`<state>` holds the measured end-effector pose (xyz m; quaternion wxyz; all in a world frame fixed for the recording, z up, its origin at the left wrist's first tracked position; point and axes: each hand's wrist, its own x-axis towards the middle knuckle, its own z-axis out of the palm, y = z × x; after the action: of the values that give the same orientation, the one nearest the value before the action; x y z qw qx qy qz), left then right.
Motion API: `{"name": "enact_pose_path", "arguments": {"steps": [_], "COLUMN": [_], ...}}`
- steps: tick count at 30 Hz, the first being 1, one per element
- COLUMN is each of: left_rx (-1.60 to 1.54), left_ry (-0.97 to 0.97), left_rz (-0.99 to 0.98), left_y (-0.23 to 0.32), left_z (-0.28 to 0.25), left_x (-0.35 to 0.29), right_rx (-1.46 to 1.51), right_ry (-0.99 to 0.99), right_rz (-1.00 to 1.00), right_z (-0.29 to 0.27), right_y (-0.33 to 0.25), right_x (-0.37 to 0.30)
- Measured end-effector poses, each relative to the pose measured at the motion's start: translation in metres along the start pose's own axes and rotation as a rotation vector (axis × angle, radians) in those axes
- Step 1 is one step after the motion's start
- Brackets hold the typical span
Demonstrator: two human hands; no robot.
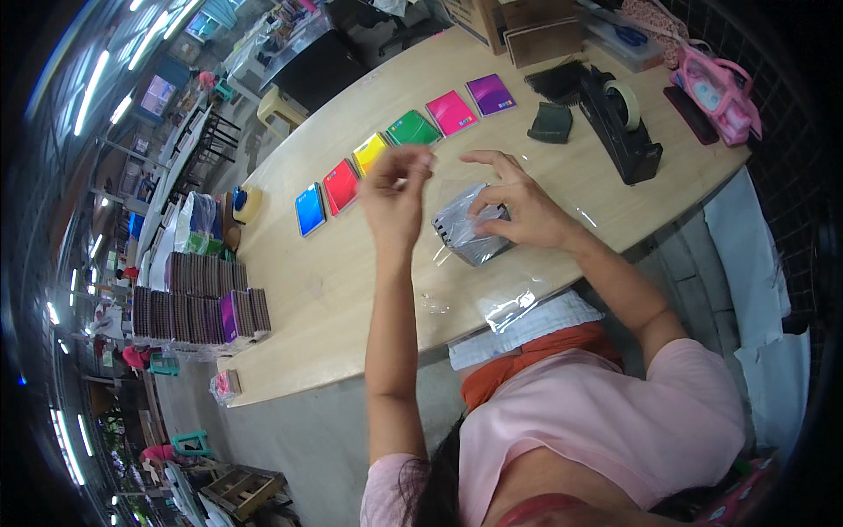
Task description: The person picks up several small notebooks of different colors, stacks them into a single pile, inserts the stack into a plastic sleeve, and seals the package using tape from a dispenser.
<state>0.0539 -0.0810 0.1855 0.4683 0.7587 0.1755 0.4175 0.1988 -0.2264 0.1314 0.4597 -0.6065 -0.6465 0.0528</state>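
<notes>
A small stack of spiral-bound notebooks [457,230] lies on the table in front of me, loosely covered by clear plastic film. Over its right side is my right hand [522,206]: the index finger stretches out, while thumb and another finger rest apart on the film. My left hand [397,186] is raised to the left of the stack, slightly blurred, with thumb and fingers pinched together. Whatever it pinches, if anything, is too small to make out. A plastic sheet [514,307] spreads from the stack toward the table's near edge.
Beyond my hands runs a row of notebooks, including blue [310,209], red [341,186], green [413,129], pink [451,113] and purple [490,94]. A black tape dispenser [628,140] and pink pouch [716,97] stand right. Tall notebook stacks [180,312] occupy the left end.
</notes>
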Motion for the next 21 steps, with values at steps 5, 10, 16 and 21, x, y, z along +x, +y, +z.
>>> {"name": "enact_pose_path", "arguments": {"steps": [5, 10, 16, 21], "left_rx": [-0.109, 0.441, 0.042, 0.427], "left_ry": [0.191, -0.251, 0.371, 0.037], "left_rz": [0.154, -0.136, 0.237, 0.162], "left_y": [0.032, -0.028, 0.033, 0.004], "left_z": [-0.021, -0.019, -0.022, -0.030], "left_x": [-0.005, -0.020, -0.020, -0.067], "right_rx": [0.721, -0.035, 0.830, 0.399], "right_ry": [0.425, 0.083, 0.516, 0.227], "right_rz": [-0.092, -0.019, -0.001, 0.034], "right_z": [-0.044, 0.005, -0.018, -0.022], "right_y": [-0.014, -0.008, -0.011, -0.007], "right_x": [0.016, -0.001, 0.019, -0.005]}}
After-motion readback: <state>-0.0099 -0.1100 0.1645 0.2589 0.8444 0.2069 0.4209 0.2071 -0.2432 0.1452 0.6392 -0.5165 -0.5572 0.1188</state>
